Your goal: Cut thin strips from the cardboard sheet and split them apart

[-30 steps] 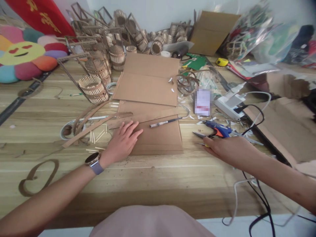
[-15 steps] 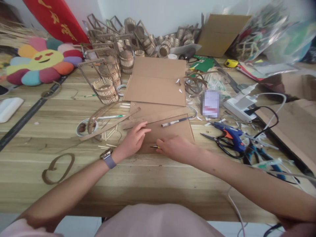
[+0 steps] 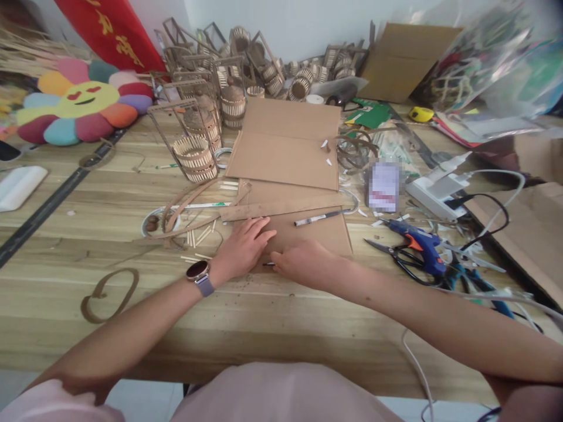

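Observation:
My left hand (image 3: 246,246) lies with its fingers stretched out on the lower cardboard sheet (image 3: 325,234), its fingertips just below a long flat brown strip (image 3: 285,206). To its right, my right hand (image 3: 308,262) is closed on a small dark-tipped tool (image 3: 268,264) near the sheet's front edge. The fingers hide most of this tool, so its kind does not show. A pen (image 3: 319,217) rests on the cardboard above my right hand. Another cardboard piece (image 3: 285,152) overlaps the sheet behind the strip.
Small slatted baskets (image 3: 194,158) crowd the back left. Beside my left wrist are thin sticks (image 3: 203,235), a bowl (image 3: 149,223) and a curled brown strip (image 3: 109,296). Scissors (image 3: 402,261), a blue glue gun (image 3: 417,243), a power strip (image 3: 440,187) and a phone (image 3: 383,186) lie right.
The view has shifted slightly. My left hand has come lower, its fingers now flatter on the cardboard. My right hand, with the small tool, has edged left, closer to it.

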Available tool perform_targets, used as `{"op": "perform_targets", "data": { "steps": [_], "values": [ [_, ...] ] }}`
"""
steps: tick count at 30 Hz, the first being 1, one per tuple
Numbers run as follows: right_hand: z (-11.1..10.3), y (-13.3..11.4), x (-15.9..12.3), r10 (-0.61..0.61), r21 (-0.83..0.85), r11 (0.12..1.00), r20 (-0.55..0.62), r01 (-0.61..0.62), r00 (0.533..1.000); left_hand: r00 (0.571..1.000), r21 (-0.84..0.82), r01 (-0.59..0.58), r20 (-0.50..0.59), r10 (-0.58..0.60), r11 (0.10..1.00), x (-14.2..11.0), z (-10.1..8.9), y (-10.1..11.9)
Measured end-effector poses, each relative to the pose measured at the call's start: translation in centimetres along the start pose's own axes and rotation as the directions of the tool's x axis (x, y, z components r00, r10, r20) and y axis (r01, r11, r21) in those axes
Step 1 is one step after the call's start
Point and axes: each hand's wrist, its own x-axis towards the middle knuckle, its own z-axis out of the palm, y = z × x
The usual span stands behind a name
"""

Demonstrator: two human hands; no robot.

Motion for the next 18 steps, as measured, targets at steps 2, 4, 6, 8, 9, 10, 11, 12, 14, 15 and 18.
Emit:
{"op": "perform_targets", "data": {
  "steps": [2, 4, 6, 8, 9, 10, 11, 12, 14, 15, 18],
  "values": [
    [-0.1, -0.1, 0.0, 0.002, -0.006, 1.000, 0.016, -0.002, 1.000, 1.000, 0.004, -0.002, -0.009, 0.002, 1.000, 0.0, 0.0, 0.0],
    [-0.4, -0.4, 0.0, 0.005, -0.012, 1.000, 0.039, -0.005, 0.999, 1.000, 0.016, -0.011, -0.014, 0.011, 1.000, 0.0, 0.1, -0.1],
    [-1.0, -0.8, 0.0, 0.014, -0.022, 1.000, 0.058, -0.013, 0.998, 1.000, 0.041, -0.023, -0.004, 0.023, 0.999, 0.0, 0.0, 0.0],
    [-1.8, -1.3, -0.1, 0.025, -0.038, 0.999, 0.071, -0.022, 0.997, 1.000, 0.065, -0.025, 0.019, 0.024, 0.998, 0.0, -0.1, 0.1],
    [-2.2, -1.5, -0.1, 0.024, -0.047, 0.999, 0.077, -0.020, 0.997, 0.999, 0.072, -0.022, 0.029, 0.020, 0.997, 0.1, -0.1, 0.1],
    [-2.7, -1.7, -0.1, 0.019, -0.055, 0.998, 0.087, -0.014, 0.996, 0.999, 0.076, -0.017, 0.038, 0.015, 0.997, 0.1, -0.2, 0.2],
    [-3.0, -1.9, -0.1, 0.012, -0.061, 0.998, 0.100, -0.006, 0.995, 0.999, 0.078, -0.014, 0.047, 0.011, 0.997, 0.1, -0.2, 0.2],
    [-3.3, -2.0, -0.1, 0.005, -0.067, 0.998, 0.114, 0.003, 0.993, 0.998, 0.077, -0.015, 0.054, 0.010, 0.997, 0.2, -0.3, 0.3],
    [-3.6, -2.2, 0.1, -0.009, -0.071, 0.997, 0.136, 0.018, 0.991, 0.998, 0.071, -0.022, 0.062, 0.017, 0.997, 0.2, -0.3, 0.2],
    [-3.6, -2.2, 0.1, -0.012, -0.071, 0.997, 0.140, 0.023, 0.990, 0.998, 0.065, -0.025, 0.063, 0.020, 0.998, 0.2, -0.3, 0.2],
    [-3.0, -1.9, 0.2, -0.011, -0.065, 0.998, 0.135, 0.020, 0.991, 0.998, 0.051, -0.033, 0.055, 0.030, 0.998, 0.1, -0.2, -0.1]
  ]
}}
